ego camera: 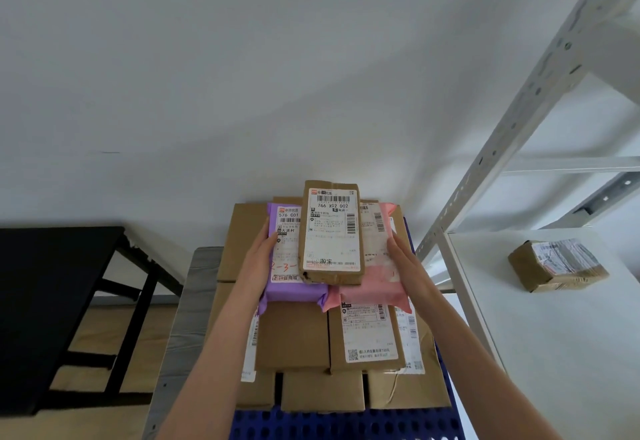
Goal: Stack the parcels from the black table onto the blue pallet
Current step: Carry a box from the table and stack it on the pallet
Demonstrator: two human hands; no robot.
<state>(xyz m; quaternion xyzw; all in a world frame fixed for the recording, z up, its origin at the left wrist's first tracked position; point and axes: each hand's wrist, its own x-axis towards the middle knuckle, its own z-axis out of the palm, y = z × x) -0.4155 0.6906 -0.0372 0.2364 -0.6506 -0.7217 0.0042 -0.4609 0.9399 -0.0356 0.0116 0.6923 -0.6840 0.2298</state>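
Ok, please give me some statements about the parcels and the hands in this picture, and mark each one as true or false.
1. The narrow brown box lies on top of the purple parcel and the pink parcel. True.
2. The left hand holds the pink parcel. False: it holds the purple parcel, and the right hand holds the pink one.
3. Cardboard boxes already lie on the blue pallet. True.
4. The white shelf on the right holds nothing. False: a taped brown box sits on it.
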